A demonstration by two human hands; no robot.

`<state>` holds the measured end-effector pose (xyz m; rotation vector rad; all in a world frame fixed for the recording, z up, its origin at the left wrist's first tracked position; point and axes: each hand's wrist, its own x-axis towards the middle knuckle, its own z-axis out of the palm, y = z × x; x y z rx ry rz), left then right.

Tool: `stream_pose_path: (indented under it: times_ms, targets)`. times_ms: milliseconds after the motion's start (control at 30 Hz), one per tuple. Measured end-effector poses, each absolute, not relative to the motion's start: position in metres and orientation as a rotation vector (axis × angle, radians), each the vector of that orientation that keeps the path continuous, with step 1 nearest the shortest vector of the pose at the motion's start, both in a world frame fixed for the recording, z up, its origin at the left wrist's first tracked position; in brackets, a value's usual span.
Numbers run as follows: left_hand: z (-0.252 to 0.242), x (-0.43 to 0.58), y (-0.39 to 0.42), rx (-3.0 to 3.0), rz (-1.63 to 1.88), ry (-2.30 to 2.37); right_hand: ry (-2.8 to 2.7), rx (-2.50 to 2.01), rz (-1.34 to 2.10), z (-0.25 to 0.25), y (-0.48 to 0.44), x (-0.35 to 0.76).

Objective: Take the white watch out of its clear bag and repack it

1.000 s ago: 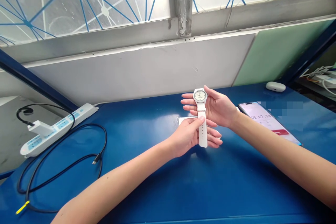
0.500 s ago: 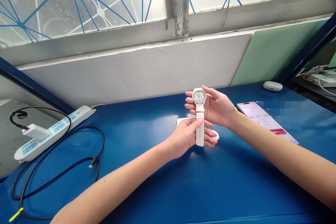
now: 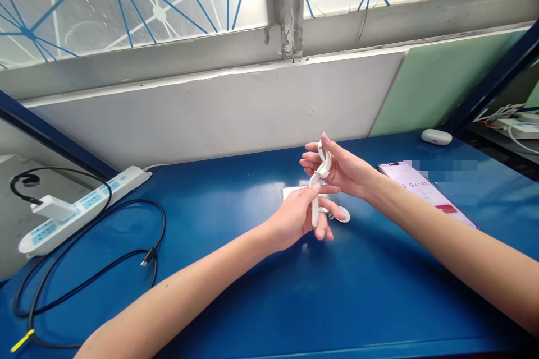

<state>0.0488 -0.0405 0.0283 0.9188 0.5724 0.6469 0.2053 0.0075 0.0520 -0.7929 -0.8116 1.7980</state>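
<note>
The white watch (image 3: 323, 170) is near the middle of the frame, a little right of centre, lifted above the blue desk (image 3: 303, 303) and turned almost on its side. The left hand (image 3: 292, 216) presses the lower strap between its thumb and the fingers beneath. The right hand (image 3: 347, 169) is half curled around the upper part, thumb pointing up; whether it really grips there, I cannot tell.

I judge the watch to be light. The strap bends in a soft curve, so it is probably flexible and perhaps a little smooth, while the head should be rigid, with a face that could be scratched. A good hold would be on the strap close to the head, or at the two edges of the case, keeping the fingers away from the dial.

Several things are hard to make out. The dial cannot be read at this angle, and the buckle is not clear. Fingers cover parts of the strap. Behind the left hand, a flat white item (image 3: 288, 191) is mostly covered; a white round piece (image 3: 345, 215) shows just beyond the fingertips, and I cannot tell if they are joined. At right, the forearm hides part of the phone (image 3: 421, 184), and a blurred patch lies over its edge.
</note>
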Motion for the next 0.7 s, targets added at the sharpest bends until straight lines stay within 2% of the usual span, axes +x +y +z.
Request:
stream_pose_path:
  times_ms: [200,700]
  targets:
    - [0.028,0.047,-0.040,0.971,0.551,0.554,-1.041,-0.722,1.910,0.049,0.004,0.209]
    - [0.024,0.048,-0.043,0.982,0.517,0.561,-0.964,-0.612,2.101,0.042,0.013,0.216]
